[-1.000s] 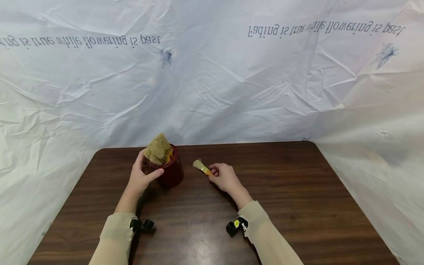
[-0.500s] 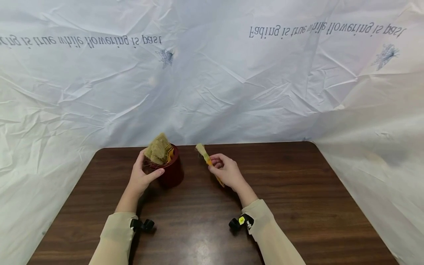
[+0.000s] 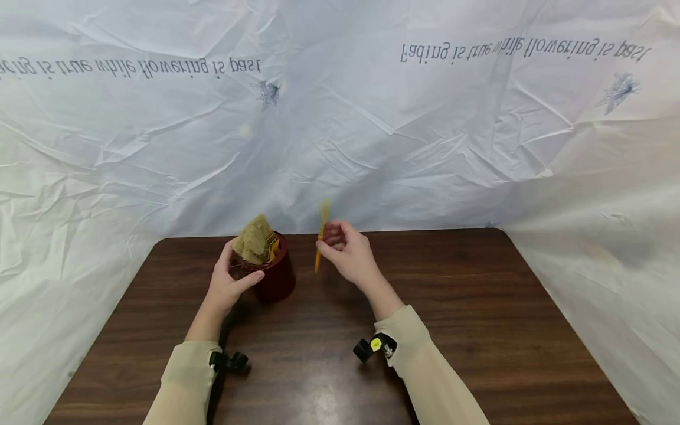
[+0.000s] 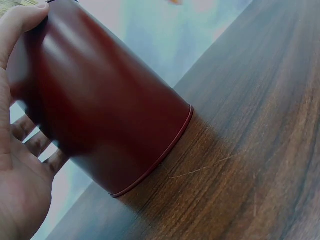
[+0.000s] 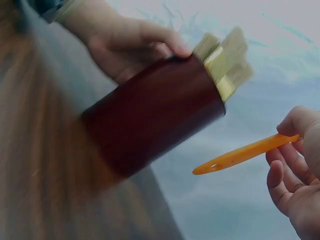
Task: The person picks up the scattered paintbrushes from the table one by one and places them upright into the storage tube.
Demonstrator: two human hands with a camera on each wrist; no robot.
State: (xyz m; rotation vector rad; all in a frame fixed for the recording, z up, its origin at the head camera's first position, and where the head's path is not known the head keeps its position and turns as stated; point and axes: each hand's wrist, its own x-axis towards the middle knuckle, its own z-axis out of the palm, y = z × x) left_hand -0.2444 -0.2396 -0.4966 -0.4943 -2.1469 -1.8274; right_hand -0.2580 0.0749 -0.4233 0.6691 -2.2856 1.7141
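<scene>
Dark-red cup [image 3: 275, 274] is standing on the bench [image 3: 478, 307], with the left hand [image 3: 227, 283] wrapping its side, thumb hooking the rim beside the brushes [image 3: 256, 242] inside. Right of it, the right hand [image 3: 350, 257] is pinching a brush [image 3: 321, 235] above the bench, fingers [image 5: 300, 122] clamped mid-handle; its long axis is running near upright, bristles up, orange handle tip down.

Makeshift recording setup: wooden table [image 3: 478, 330], crinkled printed white sheeting [image 3: 372, 130] as backdrop.
</scene>
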